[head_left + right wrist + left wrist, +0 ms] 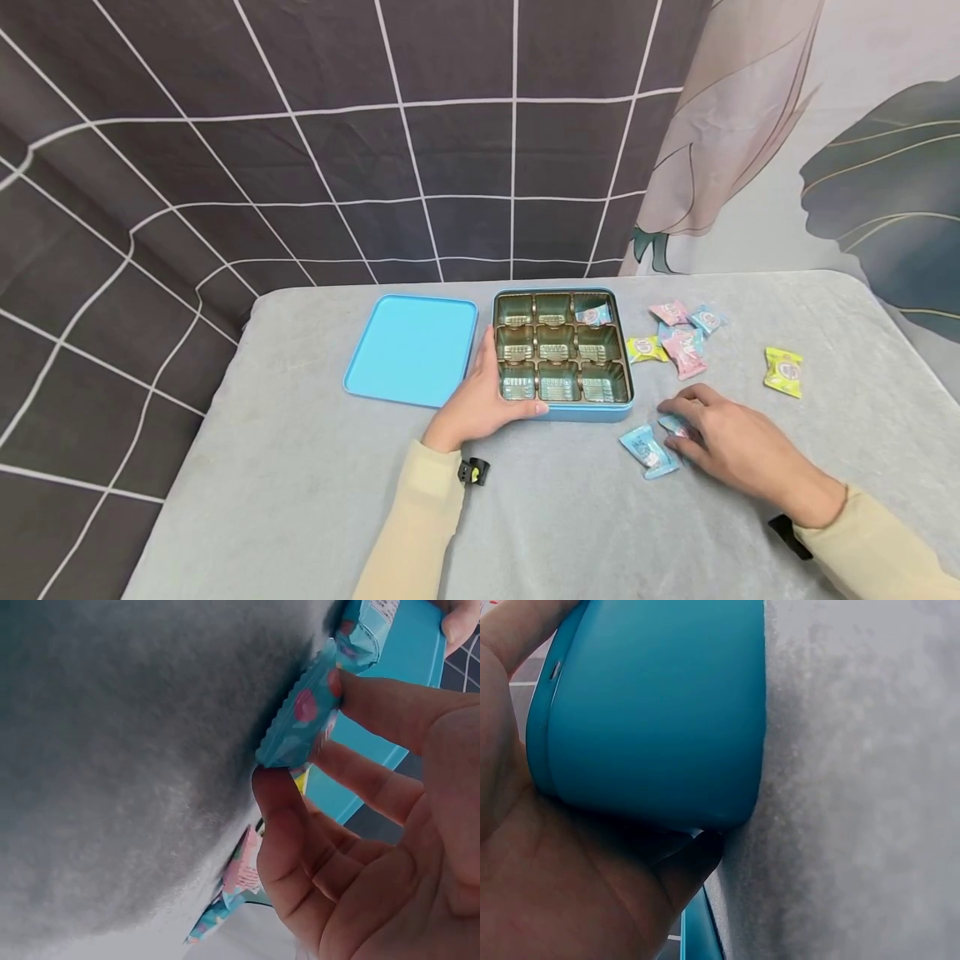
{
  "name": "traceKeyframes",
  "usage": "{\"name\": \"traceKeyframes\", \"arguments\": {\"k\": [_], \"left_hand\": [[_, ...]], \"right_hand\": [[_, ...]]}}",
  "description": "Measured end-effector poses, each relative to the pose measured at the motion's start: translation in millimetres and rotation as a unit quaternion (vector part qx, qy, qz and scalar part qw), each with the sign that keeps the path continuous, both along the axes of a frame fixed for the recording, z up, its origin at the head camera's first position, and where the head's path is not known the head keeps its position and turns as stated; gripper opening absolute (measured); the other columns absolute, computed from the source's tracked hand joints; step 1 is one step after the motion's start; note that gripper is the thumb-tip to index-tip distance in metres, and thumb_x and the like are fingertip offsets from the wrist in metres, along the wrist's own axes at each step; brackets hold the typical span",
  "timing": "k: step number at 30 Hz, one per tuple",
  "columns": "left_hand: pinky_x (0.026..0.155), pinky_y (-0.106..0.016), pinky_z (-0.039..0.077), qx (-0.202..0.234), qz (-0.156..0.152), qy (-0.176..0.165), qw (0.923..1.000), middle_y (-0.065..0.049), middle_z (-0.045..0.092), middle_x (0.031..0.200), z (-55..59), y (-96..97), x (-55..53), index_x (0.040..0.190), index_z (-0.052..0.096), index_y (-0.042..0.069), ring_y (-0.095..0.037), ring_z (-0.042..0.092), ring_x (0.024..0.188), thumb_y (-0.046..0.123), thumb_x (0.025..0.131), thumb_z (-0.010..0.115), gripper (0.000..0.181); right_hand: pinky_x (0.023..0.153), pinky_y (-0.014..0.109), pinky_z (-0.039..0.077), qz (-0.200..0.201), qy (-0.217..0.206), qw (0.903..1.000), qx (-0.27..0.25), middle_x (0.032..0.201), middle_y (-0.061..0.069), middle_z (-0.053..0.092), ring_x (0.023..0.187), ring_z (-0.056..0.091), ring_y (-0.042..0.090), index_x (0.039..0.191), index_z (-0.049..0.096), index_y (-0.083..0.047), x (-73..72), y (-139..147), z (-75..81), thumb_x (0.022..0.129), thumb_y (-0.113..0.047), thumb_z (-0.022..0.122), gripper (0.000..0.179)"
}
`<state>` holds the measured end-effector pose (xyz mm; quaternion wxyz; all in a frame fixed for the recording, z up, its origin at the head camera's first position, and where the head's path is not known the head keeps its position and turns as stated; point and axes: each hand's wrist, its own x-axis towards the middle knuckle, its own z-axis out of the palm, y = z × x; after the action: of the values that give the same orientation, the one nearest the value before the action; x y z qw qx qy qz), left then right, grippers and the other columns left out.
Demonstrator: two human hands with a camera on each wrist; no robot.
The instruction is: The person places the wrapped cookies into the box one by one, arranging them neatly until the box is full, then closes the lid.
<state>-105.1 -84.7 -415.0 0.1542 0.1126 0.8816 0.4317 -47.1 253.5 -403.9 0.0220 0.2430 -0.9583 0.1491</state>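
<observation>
A blue tin box [573, 412] with a gold divided tray stands on the cloth. My left hand [480, 406] grips its near left corner, thumb along the front and fingers on the left side. The left wrist view shows the tin's blue wall [660, 712] against that palm. One blue wrapped candy [594, 315] lies in the far right compartment. My right hand [731, 442] pinches another blue candy [304, 712] between thumb and fingers, low over the cloth. Just left of it lies a further blue candy [649, 452].
A blue lid [412, 350] lies flat left of the tin. To the tin's right is a loose group of pink candies [684, 353], blue candies [707, 319] and a yellow candy [647, 349]. Another yellow candy [783, 372] lies apart, farther right. A dark checked curtain [457, 150] hangs behind.
</observation>
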Motion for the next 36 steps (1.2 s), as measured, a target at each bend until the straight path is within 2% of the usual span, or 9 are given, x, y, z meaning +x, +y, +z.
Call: {"name": "traceKeyframes", "arguments": {"k": [4,9,14,18,22,25,27,32,36], "left_hand": [[0.118,-0.049,0.023,-0.001,0.001,-0.001,1.0,-0.008,-0.013,0.168,-0.4,0.0,-0.7,0.159,-0.016,0.01,-0.021,-0.003,0.152,0.052,0.078,0.083,0.135],[0.118,-0.049,0.022,0.0,0.003,-0.002,1.0,-0.008,-0.013,0.168,0.0,0.0,-0.6,0.159,-0.017,0.011,-0.021,-0.002,0.152,0.052,0.078,0.084,0.136],[0.119,-0.049,0.021,-0.001,0.002,-0.001,1.0,-0.008,-0.013,0.168,1.5,-0.1,0.8,0.159,-0.017,0.011,-0.023,-0.002,0.152,0.053,0.077,0.084,0.137],[0.119,-0.049,0.022,-0.002,0.002,0.001,1.0,-0.008,-0.013,0.168,0.8,0.1,0.7,0.159,-0.017,0.011,-0.022,-0.003,0.153,0.053,0.078,0.084,0.136],[0.119,-0.05,0.022,-0.003,0.002,0.001,1.0,-0.008,-0.013,0.168,1.0,0.2,0.5,0.16,-0.017,0.011,-0.022,-0.003,0.153,0.053,0.078,0.083,0.136],[0.119,-0.05,0.021,-0.006,0.0,0.001,1.0,-0.008,-0.013,0.168,2.0,0.0,1.0,0.159,-0.017,0.011,-0.023,-0.002,0.153,0.055,0.077,0.083,0.136],[0.119,-0.05,0.021,-0.007,0.0,0.001,1.0,-0.008,-0.013,0.168,1.8,-0.1,0.8,0.159,-0.017,0.011,-0.023,-0.002,0.153,0.056,0.077,0.083,0.137],[0.119,-0.05,0.02,-0.01,0.001,0.001,1.0,-0.008,-0.014,0.168,1.8,-0.1,0.4,0.16,-0.017,0.012,-0.024,-0.002,0.153,0.056,0.077,0.082,0.136],[0.118,-0.049,0.021,-0.011,0.002,-0.004,0.9999,-0.007,-0.014,0.168,2.3,-0.3,0.8,0.159,-0.018,0.012,-0.023,-0.002,0.152,0.057,0.076,0.082,0.138]], "right_hand": [[0.061,0.04,0.052,-0.01,-0.005,0.9999,-0.003,0.107,0.009,0.062,0.074,0.061,0.012,0.108,0.073,-0.008,0.6,0.5,-1.5,0.082,-0.022,0.083,0.031],[0.066,0.041,0.052,-0.013,-0.006,0.9998,-0.017,0.103,0.007,0.062,0.077,0.06,0.013,0.104,0.072,-0.006,1.4,1.4,-4.8,0.084,-0.02,0.082,0.026],[0.071,0.045,0.053,0.0,0.013,0.9996,-0.024,0.102,0.01,0.064,0.083,0.064,0.021,0.105,0.07,-0.001,2.8,4.0,-5.9,0.085,-0.004,0.074,0.021],[0.071,0.047,0.053,0.006,0.016,0.9997,-0.017,0.103,0.01,0.065,0.086,0.066,0.024,0.109,0.068,0.001,3.7,6.0,-4.5,0.079,0.008,0.068,0.031],[0.063,0.042,0.052,0.002,0.011,0.9999,0.006,0.105,0.009,0.066,0.084,0.066,0.023,0.115,0.07,-0.004,3.9,7.4,-2.0,0.075,0.008,0.07,0.041],[0.06,0.04,0.051,0.022,0.018,0.9995,0.017,0.108,0.011,0.065,0.087,0.066,0.026,0.115,0.072,-0.009,3.3,9.3,-0.4,0.071,0.01,0.074,0.048],[0.062,0.04,0.053,0.047,0.034,0.9981,0.02,0.11,0.012,0.065,0.091,0.066,0.028,0.113,0.074,-0.011,2.4,10.7,-0.3,0.068,0.012,0.076,0.05],[0.077,0.048,0.054,0.097,0.081,0.992,0.007,0.115,0.014,0.064,0.101,0.065,0.033,0.112,0.075,-0.015,0.3,12.5,-3.2,0.065,0.015,0.073,0.055],[0.084,0.049,0.05,0.122,0.099,0.9875,-0.01,0.118,0.013,0.063,0.105,0.063,0.033,0.108,0.076,-0.016,-1.2,12.6,-7.6,0.064,0.015,0.07,0.054]]}}
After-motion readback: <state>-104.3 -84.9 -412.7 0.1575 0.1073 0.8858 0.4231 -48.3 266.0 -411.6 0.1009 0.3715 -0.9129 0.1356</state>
